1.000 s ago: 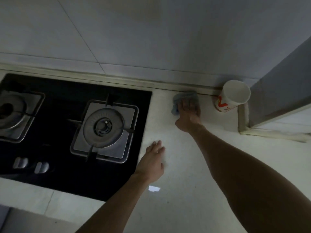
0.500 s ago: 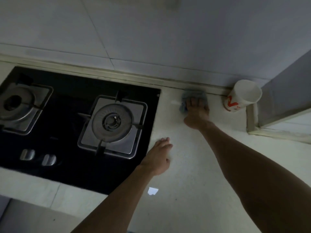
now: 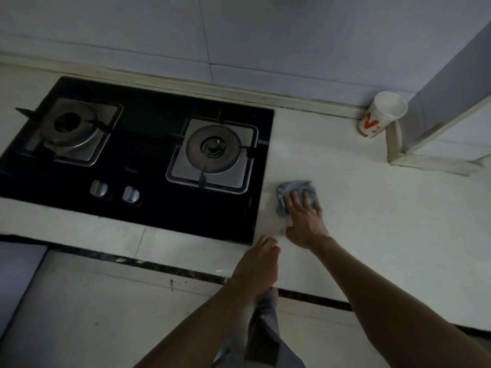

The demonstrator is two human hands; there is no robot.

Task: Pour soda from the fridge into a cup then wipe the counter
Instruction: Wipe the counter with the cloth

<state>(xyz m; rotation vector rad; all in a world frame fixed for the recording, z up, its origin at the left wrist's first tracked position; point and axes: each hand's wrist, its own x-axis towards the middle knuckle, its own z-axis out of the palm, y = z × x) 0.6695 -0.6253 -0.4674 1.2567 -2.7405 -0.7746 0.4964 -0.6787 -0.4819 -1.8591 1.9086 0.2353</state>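
Though dim throughout, shows a pale stone counter (image 3: 372, 221) spanning the view from left to right, backed by a grey tiled wall (image 3: 265, 35). Sunk into its left part, a black glass gas hob (image 3: 148, 216), long axis left to right, carrying a left burner (image 3: 70, 126), a right burner (image 3: 212, 148) and two silver knobs (image 3: 98, 188) near its front edge. At far right, a grey boxed column (image 3: 451, 88) rising from the counter. Below the counter's dark front edge, pale floor tiles (image 3: 106, 314) and a grey trouser leg (image 3: 265, 328).

Reaching in from the lower right, the right hand (image 3: 303, 213): palm down, fingers (image 3: 299, 200) straight and spread, pointing away toward the wall, pressing flat on a blue-grey cloth (image 3: 295, 187); thumb out to the left, touching the counter. Grips nothing.

Left hand (image 3: 259, 264): resting on the counter just beside the hob's near right corner, fingers loosely curled, holding nothing.

Cloth: bunched on the counter just right of the hob, widest from left to right, with one flap trailing toward the near edge on its hob side.

Well apart from it, in the back corner against the column: a white paper cup (image 3: 382, 115) with a red mark, standing on its base, mouth up, long axis slanting to the upper right in the picture. Inside reads white; cannot tell whether any soda lies in it.
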